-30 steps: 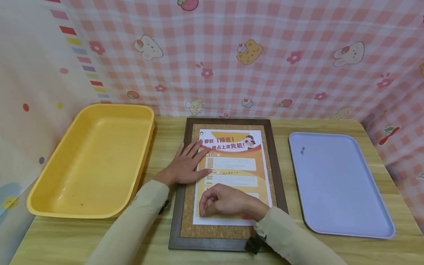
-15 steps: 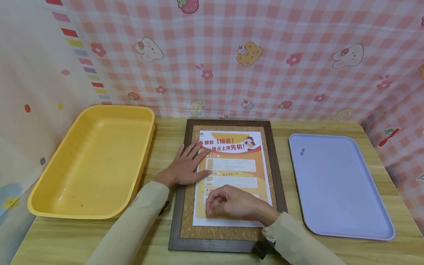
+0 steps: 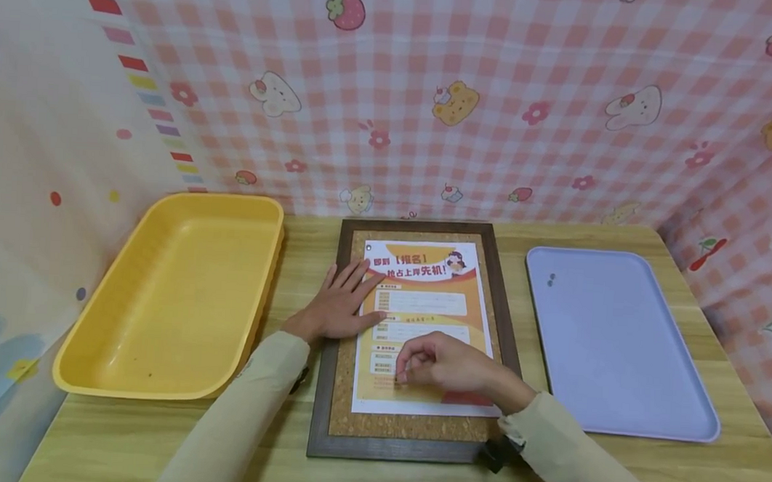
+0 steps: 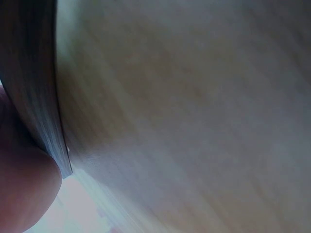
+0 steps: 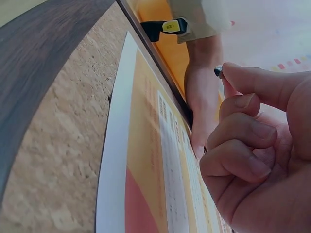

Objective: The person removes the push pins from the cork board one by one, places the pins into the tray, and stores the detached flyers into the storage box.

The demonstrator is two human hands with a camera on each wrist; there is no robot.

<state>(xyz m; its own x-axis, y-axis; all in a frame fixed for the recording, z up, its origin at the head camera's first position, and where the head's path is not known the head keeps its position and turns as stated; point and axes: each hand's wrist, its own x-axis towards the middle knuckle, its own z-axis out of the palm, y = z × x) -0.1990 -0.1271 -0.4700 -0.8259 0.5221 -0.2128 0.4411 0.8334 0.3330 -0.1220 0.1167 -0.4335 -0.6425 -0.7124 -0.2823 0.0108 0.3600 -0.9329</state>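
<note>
Your head view has soft, even, moderate light, with pale glare inside the bin (image 3: pixel 180 296) and a faint shadow on the worktop (image 3: pixel 284 428) beside your left sleeve (image 3: pixel 239 415). The small print on the sheet (image 3: pixel 422 301) blurs beyond reading.

Your left wrist view is dim and smeared: the worktop grain is soft, your left hand (image 4: pixel 26 189) is dark and out of focus, and a blown-out white patch glares below the frame (image 4: pixel 36 87).

Your right wrist view is brighter and cool-toned. The lens bows the frame's edge, the cork (image 5: pixel 63 121) looks crisp, the metal piece (image 5: pixel 218 72) glints, and the curtain (image 5: pixel 272 34) behind washes pale.
</note>
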